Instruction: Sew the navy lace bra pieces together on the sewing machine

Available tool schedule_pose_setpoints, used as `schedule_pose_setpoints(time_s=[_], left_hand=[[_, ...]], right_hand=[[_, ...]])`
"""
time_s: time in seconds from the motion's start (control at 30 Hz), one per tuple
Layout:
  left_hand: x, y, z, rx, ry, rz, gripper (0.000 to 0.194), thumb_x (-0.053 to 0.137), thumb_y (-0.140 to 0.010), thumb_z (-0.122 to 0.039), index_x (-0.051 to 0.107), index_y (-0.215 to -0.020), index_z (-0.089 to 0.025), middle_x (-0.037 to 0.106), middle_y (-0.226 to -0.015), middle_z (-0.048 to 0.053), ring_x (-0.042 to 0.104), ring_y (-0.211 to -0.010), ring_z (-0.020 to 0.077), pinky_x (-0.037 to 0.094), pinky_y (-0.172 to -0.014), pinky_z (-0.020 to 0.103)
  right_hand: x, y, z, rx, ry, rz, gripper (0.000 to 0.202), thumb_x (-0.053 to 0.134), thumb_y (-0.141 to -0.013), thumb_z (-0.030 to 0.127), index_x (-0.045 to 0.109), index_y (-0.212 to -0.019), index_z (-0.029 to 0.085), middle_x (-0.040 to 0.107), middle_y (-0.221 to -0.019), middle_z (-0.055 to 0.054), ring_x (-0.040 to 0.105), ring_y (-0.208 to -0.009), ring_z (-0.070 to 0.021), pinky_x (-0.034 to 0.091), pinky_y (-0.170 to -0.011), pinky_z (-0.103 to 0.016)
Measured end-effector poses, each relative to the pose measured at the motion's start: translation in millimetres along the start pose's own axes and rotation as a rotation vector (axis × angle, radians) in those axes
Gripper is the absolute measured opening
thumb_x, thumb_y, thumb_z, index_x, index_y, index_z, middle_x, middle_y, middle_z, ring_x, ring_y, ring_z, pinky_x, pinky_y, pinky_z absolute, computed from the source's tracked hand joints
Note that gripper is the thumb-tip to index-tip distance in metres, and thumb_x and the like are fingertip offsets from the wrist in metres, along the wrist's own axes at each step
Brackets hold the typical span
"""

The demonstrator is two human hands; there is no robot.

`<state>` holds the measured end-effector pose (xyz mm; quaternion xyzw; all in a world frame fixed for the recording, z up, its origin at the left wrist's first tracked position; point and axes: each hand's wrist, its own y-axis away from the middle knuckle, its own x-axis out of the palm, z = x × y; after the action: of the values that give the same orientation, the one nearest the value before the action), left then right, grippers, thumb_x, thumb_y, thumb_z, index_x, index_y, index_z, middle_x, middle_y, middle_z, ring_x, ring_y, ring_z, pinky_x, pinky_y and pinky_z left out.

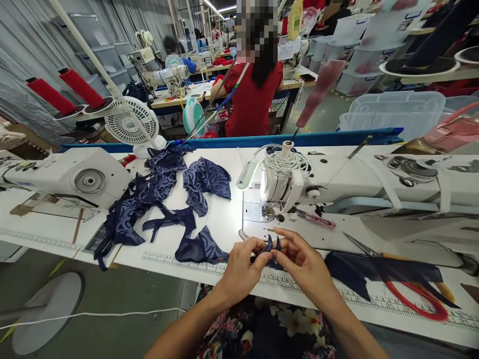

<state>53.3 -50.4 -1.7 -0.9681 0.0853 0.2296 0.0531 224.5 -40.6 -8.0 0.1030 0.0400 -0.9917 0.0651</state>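
Both my hands meet in front of the sewing machine, over the table's near edge. Between thumb and fingers, my left hand pinches a small navy fabric piece. My right hand grips the same piece from the other side, its fingers curled around it. Much of the fabric is hidden by the fingers. Left of my hands lies a navy patterned garment piece, touching the table. More navy lace pieces and a heap of them lie farther left.
Red-handled scissors rest on navy fabric at right. A pink-handled snipper lies by the machine. A second machine and a white fan stand left. A person in red sits beyond the blue-edged table.
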Motion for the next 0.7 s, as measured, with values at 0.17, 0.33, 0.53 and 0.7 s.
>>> schedule_pose_setpoints(time_s=[0.17,0.33,0.53,0.7], left_hand=[[-10.0,-4.5,-2.4,-0.143,0.319,0.155,0.025,0.054,-0.092,-0.038,0.053,-0.079,-0.017,0.048,-0.074,-0.002,0.040,-0.066,0.0107,0.032,-0.059,0.023],[-13.4,-6.0,-6.1,-0.163,0.455,0.212,0.033,0.055,-0.091,-0.047,0.054,-0.079,-0.015,0.045,-0.075,-0.001,0.037,-0.071,0.0118,0.031,-0.064,0.024],[-16.7,-11.5,-6.1,-0.217,0.625,0.319,0.043,0.066,-0.082,-0.056,0.053,-0.074,-0.015,0.043,-0.072,-0.001,0.036,-0.069,0.0112,0.030,-0.065,0.024],[-20.7,-20.8,-4.4,-0.267,0.762,0.488,0.045,0.072,-0.077,-0.057,0.062,-0.077,-0.013,0.048,-0.074,0.001,0.040,-0.071,0.0118,0.032,-0.069,0.025]], right_hand=[[-1.6,4.4,7.5,0.114,-0.036,0.028,0.049,0.066,-0.083,0.047,0.055,-0.126,0.025,0.065,-0.089,-0.004,0.064,-0.083,-0.0167,0.056,-0.073,-0.027],[-3.2,5.2,14.5,0.156,-0.090,0.048,0.047,0.067,-0.082,0.048,0.057,-0.121,0.025,0.070,-0.089,-0.005,0.065,-0.088,-0.0198,0.054,-0.082,-0.034],[-1.6,3.7,10.9,0.104,-0.023,-0.009,0.039,0.070,-0.078,0.048,0.062,-0.108,0.023,0.070,-0.084,-0.004,0.064,-0.088,-0.0210,0.050,-0.088,-0.037],[-4.9,1.8,8.3,0.062,-0.097,0.043,0.033,0.073,-0.077,0.043,0.064,-0.101,0.022,0.069,-0.080,-0.003,0.063,-0.086,-0.0210,0.050,-0.084,-0.036]])
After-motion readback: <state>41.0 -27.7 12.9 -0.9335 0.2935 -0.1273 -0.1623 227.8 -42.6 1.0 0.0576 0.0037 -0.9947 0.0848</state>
